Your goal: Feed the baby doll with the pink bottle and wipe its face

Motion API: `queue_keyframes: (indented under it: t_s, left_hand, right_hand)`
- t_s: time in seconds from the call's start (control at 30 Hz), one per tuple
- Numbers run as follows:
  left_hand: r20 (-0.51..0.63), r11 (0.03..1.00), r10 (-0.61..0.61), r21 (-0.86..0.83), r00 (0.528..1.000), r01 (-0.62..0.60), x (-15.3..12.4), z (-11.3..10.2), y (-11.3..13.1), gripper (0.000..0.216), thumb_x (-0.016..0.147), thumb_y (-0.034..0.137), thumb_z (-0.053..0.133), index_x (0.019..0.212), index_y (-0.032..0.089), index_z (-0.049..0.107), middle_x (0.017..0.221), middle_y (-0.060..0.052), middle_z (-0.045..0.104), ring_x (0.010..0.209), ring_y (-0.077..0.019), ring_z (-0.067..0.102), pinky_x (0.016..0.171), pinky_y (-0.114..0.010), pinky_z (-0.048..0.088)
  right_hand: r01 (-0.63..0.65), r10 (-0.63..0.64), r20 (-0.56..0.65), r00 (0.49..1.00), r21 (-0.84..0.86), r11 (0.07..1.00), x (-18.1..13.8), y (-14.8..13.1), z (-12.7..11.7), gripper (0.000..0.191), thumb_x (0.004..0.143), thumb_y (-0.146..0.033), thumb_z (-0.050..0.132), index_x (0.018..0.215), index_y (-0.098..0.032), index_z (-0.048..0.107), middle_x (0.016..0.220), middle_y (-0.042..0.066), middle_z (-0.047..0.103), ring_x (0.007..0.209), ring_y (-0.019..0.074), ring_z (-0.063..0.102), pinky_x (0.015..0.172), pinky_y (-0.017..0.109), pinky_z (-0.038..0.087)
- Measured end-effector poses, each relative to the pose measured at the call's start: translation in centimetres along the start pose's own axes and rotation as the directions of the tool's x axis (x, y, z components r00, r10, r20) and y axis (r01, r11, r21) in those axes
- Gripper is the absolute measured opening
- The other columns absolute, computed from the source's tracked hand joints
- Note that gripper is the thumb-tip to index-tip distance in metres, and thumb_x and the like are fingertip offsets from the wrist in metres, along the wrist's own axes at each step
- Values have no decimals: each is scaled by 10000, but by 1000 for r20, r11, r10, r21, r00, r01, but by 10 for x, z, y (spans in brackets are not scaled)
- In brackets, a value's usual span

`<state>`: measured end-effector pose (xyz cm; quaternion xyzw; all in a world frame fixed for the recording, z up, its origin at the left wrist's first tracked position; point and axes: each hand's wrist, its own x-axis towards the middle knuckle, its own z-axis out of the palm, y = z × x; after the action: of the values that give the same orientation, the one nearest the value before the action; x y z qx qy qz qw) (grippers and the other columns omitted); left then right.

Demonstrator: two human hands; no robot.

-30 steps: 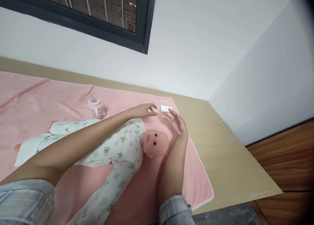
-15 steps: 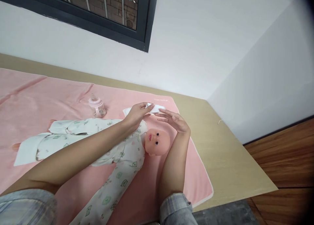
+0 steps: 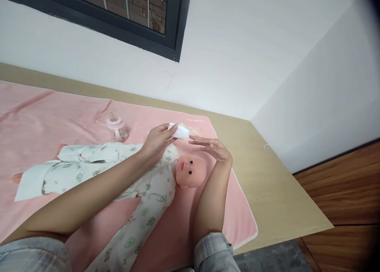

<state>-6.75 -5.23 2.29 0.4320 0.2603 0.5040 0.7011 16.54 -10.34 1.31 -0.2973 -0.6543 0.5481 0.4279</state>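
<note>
A baby doll (image 3: pixel 190 170) in a white printed sleepsuit (image 3: pixel 139 189) lies on its back on a pink blanket (image 3: pixel 59 121). My left hand (image 3: pixel 157 140) hovers just beyond the doll's shoulder, its fingers pinched on a small folded white cloth (image 3: pixel 179 130). Close to the cloth's right edge, my right hand (image 3: pixel 212 148) floats above the doll's head, palm down with the fingers stretched out and nothing in it.
A small pink baby bottle (image 3: pixel 116 128) stands on the blanket beyond the doll. The blanket covers a tan table (image 3: pixel 276 185) set against a white wall. To the right the table ends above a wooden floor (image 3: pixel 350 193).
My left hand has lifted the white cloth off the blanket's far corner and drawn it left, toward me. My right hand has followed, turning palm down over the doll's head.
</note>
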Motion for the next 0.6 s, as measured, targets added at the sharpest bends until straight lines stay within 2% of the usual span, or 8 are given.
queue_keyframes:
  t_s: [0.07,0.13,0.2,0.3,0.37,0.47,0.6]
  left_hand:
    - [57,996,3,91,998,-8,-3,-4,6,327,703,392,823,867,139,696,847,-44,684,786,-149,619,796,-259,499]
    - [153,968,-7,251,988,-31,-6,-9,12,324,719,400,803,898,146,710,816,-40,688,699,-144,605,688,-239,483]
    - [290,884,-43,457,956,-99,-9,-13,17,284,749,400,772,895,159,729,835,-40,702,692,-152,606,632,-224,453]
    - [456,693,-156,683,876,-231,-14,-17,20,239,813,402,690,867,175,746,882,-35,724,761,-186,631,632,-223,440]
    - [483,591,-208,755,851,-284,-18,-17,19,243,844,401,633,861,186,744,871,-21,731,779,-197,639,647,-231,442]
    - [462,468,-228,824,857,-319,-24,-18,17,224,846,379,604,879,200,734,852,-3,729,753,-193,638,660,-241,438]
    - [437,396,-250,861,864,-320,-33,-20,15,206,844,331,568,953,219,702,930,10,721,792,-193,640,674,-249,437]
  right_hand:
    - [8,-3,-86,996,47,999,-6,7,-7,547,747,-627,661,1134,-243,702,1424,113,516,1350,340,444,1044,535,424]
    - [19,-1,-159,987,109,994,-10,19,-15,548,724,-628,682,1127,-256,696,1424,110,517,1320,335,480,1053,550,405]
    - [42,-6,-203,979,177,983,-12,37,-21,536,725,-612,688,1133,-263,684,1423,103,519,1302,327,500,1064,556,392]
    - [63,12,-256,967,285,956,-10,67,-26,468,764,-578,659,1125,-281,670,1402,80,542,1286,307,518,1061,564,397]
    - [24,69,-263,962,334,942,-5,83,-25,439,786,-557,638,1130,-285,655,1405,73,538,1270,299,534,1047,572,410]
    - [-59,142,-213,967,353,934,1,97,-23,448,810,-509,623,1190,-269,621,1422,89,519,1259,298,543,1038,568,423]
    - [-95,175,-194,965,362,927,7,101,-23,432,843,-471,593,1224,-268,601,1417,83,526,1267,273,541,1057,531,420]
